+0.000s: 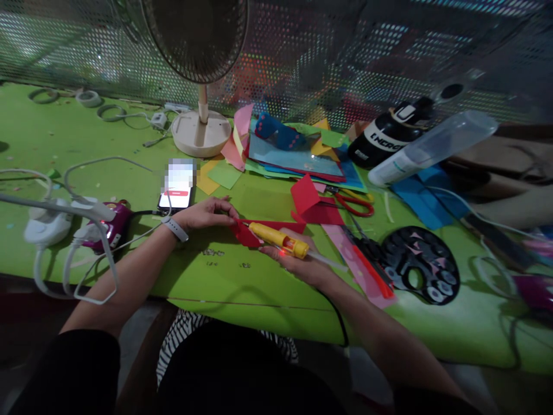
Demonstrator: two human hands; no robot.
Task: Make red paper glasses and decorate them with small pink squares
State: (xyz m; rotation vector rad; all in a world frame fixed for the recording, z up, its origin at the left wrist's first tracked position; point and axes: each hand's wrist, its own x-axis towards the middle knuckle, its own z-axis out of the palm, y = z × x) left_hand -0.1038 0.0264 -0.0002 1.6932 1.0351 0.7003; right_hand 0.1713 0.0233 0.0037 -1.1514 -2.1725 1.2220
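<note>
Black clothing (242,374) shows nearest, the left hand (209,213) pinching red paper (246,236), the right hand (300,262) gripping a glue gun (276,237).

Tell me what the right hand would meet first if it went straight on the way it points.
Leading with the yellow glue gun, the right hand would likely meet the red paper held by the left hand first. The nozzle may already touch it; depth is unclear.
</note>
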